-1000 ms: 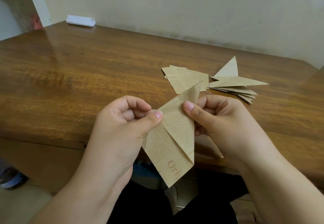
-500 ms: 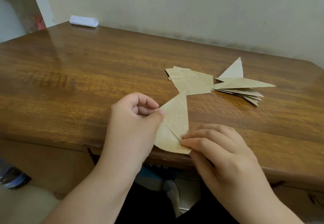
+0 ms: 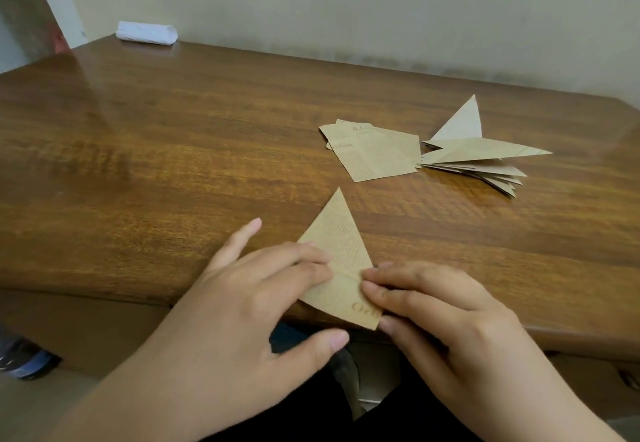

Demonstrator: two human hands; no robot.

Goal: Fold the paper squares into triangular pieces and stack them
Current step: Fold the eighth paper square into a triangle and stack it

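A tan printed paper folded into a narrow triangle point(image 3: 341, 244) lies flat at the near edge of the wooden table point(image 3: 173, 171), its tip pointing away from me. My left hand point(image 3: 263, 296) presses its left side with flat fingers. My right hand point(image 3: 429, 306) presses its lower right part with its fingertips. Farther back on the right lie a few flat paper squares point(image 3: 375, 152), and right of them a stack of folded triangular pieces point(image 3: 481, 157).
A white rolled bundle point(image 3: 147, 33) sits at the table's far left corner against the wall. A blue and black shoe point(image 3: 24, 362) is on the floor at lower left. My dark-clothed lap shows under the table edge.
The folded paper went from being held up in both hands to lying flat on the table edge. My left hand let go of its pinch and now presses it with straight fingers.
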